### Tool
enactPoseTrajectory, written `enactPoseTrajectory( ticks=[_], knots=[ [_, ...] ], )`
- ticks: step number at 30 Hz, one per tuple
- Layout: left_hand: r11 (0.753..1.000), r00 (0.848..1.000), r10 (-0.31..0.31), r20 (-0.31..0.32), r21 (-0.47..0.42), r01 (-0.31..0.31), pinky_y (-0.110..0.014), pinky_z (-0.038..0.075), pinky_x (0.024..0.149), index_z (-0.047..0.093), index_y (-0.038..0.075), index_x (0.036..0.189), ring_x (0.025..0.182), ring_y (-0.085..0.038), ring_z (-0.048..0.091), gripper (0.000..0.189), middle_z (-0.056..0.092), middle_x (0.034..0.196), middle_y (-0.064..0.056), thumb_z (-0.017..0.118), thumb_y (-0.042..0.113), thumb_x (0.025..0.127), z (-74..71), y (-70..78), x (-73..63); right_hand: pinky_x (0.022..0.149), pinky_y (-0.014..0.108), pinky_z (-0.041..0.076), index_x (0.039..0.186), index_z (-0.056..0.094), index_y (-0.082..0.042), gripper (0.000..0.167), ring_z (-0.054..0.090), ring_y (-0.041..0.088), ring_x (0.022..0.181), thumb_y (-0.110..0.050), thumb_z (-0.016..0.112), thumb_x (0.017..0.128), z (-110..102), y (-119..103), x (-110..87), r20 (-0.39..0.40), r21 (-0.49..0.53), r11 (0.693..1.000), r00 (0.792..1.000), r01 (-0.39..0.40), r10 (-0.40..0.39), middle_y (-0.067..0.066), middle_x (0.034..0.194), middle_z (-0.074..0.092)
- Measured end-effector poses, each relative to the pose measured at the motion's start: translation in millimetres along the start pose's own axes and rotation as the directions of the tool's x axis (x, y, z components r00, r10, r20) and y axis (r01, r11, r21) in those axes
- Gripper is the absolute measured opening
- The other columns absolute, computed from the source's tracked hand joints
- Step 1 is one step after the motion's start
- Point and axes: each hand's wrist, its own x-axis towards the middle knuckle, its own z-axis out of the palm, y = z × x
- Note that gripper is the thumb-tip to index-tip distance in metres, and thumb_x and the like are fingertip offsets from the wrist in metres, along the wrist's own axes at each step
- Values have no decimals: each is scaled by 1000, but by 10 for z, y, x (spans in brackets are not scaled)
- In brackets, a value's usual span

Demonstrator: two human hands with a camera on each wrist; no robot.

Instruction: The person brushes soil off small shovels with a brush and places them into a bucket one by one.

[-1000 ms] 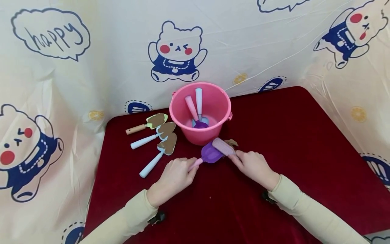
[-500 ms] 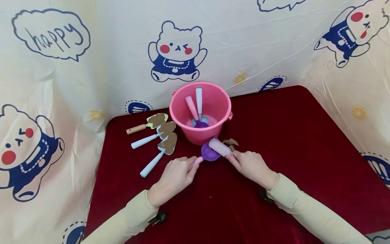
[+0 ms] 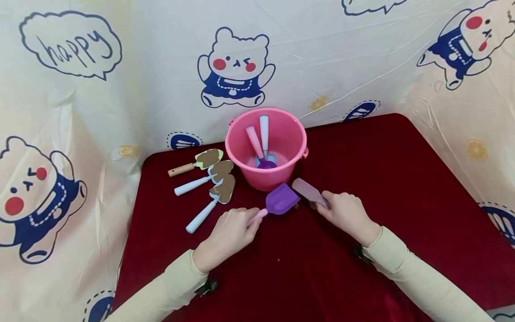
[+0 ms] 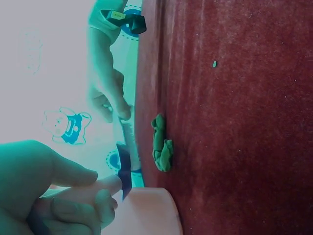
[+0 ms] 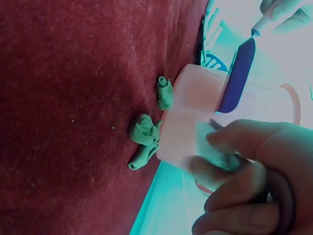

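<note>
My left hand point(image 3: 229, 235) grips the pink handle of a small toy shovel with a purple blade point(image 3: 281, 199), held in front of the pink bucket point(image 3: 263, 178). In my right hand point(image 3: 348, 217) is a pale pinkish brush point(image 3: 309, 191), just right of the blade and apart from it; the right wrist view blurs it. Curled clay-like pieces point(image 5: 143, 129) lie on the cloth under the tools, brown in the head view and greenish in the wrist views. Inside the bucket stand a pink-handled shovel point(image 3: 255, 141) and a pale-blue-handled one point(image 3: 264, 132).
Left of the bucket lie a wooden-handled trowel point(image 3: 195, 163) and two pale-blue-handled trowels point(image 3: 197, 184), their blades smeared brown. Dark red cloth point(image 3: 374, 165) covers the table. A white cartoon-print curtain point(image 3: 169, 67) encloses the back and sides.
The brush has moved off the purple blade to the right and turned so its bristles no longer face the head camera. The shovel has tilted slightly; the left hand has hardly moved.
</note>
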Motion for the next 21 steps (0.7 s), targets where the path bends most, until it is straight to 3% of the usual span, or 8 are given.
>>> enactPoseTrajectory(
  ticks=[5, 11, 17, 21],
  knots=[
    [1000, 1000, 1, -9, -2, -1, -30, 38, 48, 57, 19, 76, 51, -13, 44, 29, 34, 56, 8, 69, 24, 101, -20, 16, 7, 41, 25, 29, 67, 47, -16, 40, 29, 5, 47, -24, 70, 98, -28, -21, 12, 71, 49, 998, 997, -27, 24, -9, 55, 33],
    [1000, 999, 25, -33, -6, -25, -33, 45, 51, 76, 17, 100, 57, -14, 53, 11, 43, 60, 9, 68, 24, 102, -42, 38, 21, 44, 30, 37, 67, 51, -15, 38, 37, 9, 46, -21, 68, 101, -20, -98, 53, 148, 41, 998, 988, -46, 39, -6, 55, 39],
    [1000, 1000, 25, -19, -11, -25, -33, 44, 50, 76, 15, 103, 56, -15, 53, 7, 44, 61, 7, 73, 18, 97, -54, 49, 11, 46, 39, 43, 71, 51, -14, 34, 44, 15, 49, -16, 69, 100, 22, -162, 69, 129, 18, 1000, 992, -4, 1, -3, 56, 41],
    [1000, 999, 26, -18, 0, -26, -34, 44, 50, 75, 15, 103, 57, -16, 54, 7, 46, 61, 6, 74, 17, 96, -50, 49, -3, 44, 37, 41, 73, 50, -13, 32, 40, 13, 48, -18, 69, 99, 40, -206, 70, 136, 36, 999, 991, 6, -11, -4, 56, 39]
  ],
)
